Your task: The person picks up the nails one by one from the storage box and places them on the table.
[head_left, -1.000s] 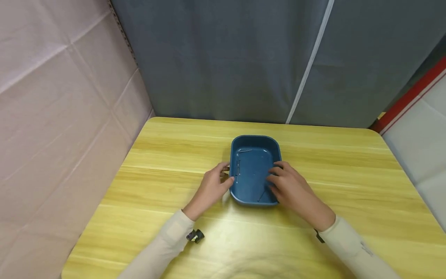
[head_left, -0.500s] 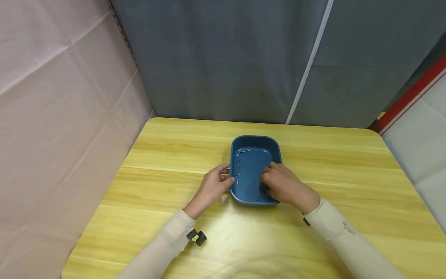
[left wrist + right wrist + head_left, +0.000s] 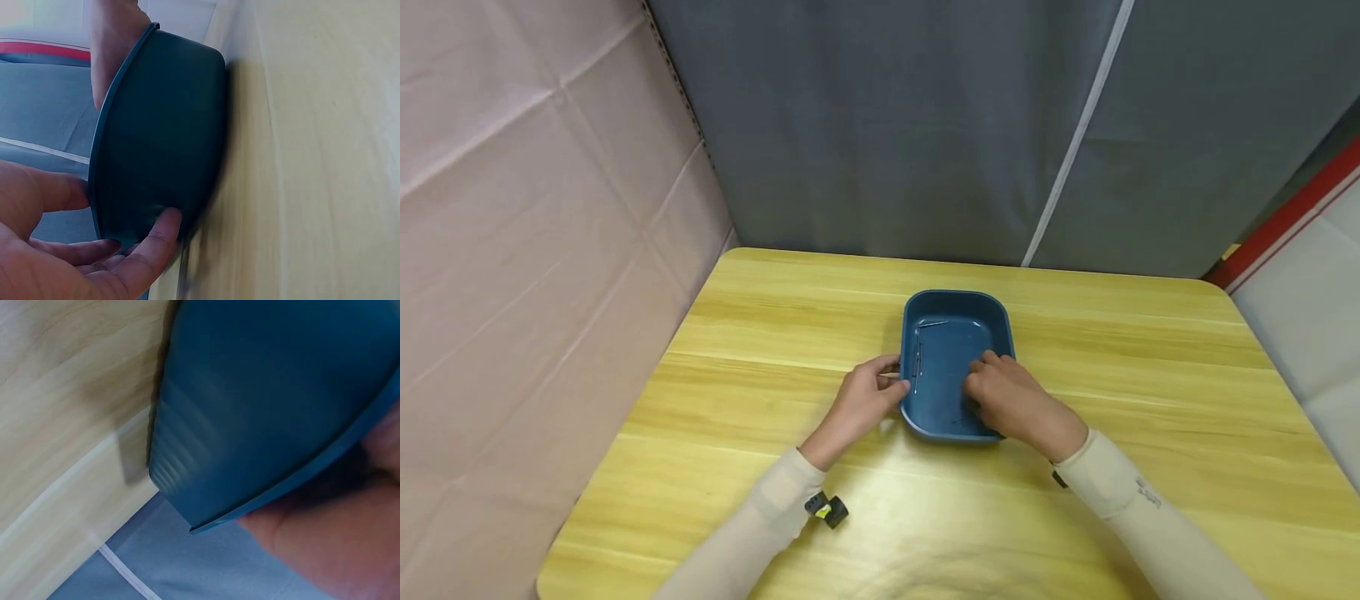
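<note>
A deep blue rectangular plastic box with rounded corners stands on the table. My left hand holds its left side, thumb at the rim and fingers against the outer wall, as the left wrist view shows. My right hand reaches over the right rim with its fingers curled down inside; its fingertips, and anything between them, are hidden. Several thin, needle-like pieces lie along the box's left inner side, with another thin piece near the far end. A short bit of a thin dark piece shows by my right fingers.
The box rests on a pale wood-grain table. A grey curtain hangs behind the far table edge. A light cloth wall stands at the left, and a white panel with a red border at the right.
My right hand has moved left and further into the box, its fingers curling down inside, then stayed about there. My left hand keeps its place on the box's left side.
</note>
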`<state>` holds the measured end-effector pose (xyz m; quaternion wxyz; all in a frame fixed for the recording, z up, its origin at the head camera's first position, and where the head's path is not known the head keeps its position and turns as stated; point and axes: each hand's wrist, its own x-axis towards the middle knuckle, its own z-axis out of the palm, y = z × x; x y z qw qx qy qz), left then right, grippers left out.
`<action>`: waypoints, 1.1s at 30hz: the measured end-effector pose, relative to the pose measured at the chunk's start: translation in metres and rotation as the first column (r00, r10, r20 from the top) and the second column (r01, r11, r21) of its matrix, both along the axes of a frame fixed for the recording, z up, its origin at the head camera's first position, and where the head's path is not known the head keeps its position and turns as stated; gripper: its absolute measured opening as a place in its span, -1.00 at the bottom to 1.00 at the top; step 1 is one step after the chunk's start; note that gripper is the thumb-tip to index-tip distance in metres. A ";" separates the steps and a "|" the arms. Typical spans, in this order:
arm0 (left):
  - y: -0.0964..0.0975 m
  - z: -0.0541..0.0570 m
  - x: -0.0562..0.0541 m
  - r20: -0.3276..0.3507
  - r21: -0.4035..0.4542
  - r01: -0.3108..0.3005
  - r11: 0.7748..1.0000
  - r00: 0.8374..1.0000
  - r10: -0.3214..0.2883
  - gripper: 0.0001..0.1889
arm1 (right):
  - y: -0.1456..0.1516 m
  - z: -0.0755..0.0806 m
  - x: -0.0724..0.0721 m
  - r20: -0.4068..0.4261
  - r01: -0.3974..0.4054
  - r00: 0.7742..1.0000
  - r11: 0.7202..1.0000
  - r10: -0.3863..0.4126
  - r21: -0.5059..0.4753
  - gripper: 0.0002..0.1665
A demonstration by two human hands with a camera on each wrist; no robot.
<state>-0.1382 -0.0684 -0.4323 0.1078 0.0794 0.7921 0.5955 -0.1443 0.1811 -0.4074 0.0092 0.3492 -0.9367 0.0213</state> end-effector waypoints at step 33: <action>0.002 -0.004 0.002 -0.016 -0.020 -0.027 0.999 1.000 0.026 -0.55 | 0.010 0.001 0.004 -0.137 0.006 0.990 0.988 -0.027 -0.155 -0.87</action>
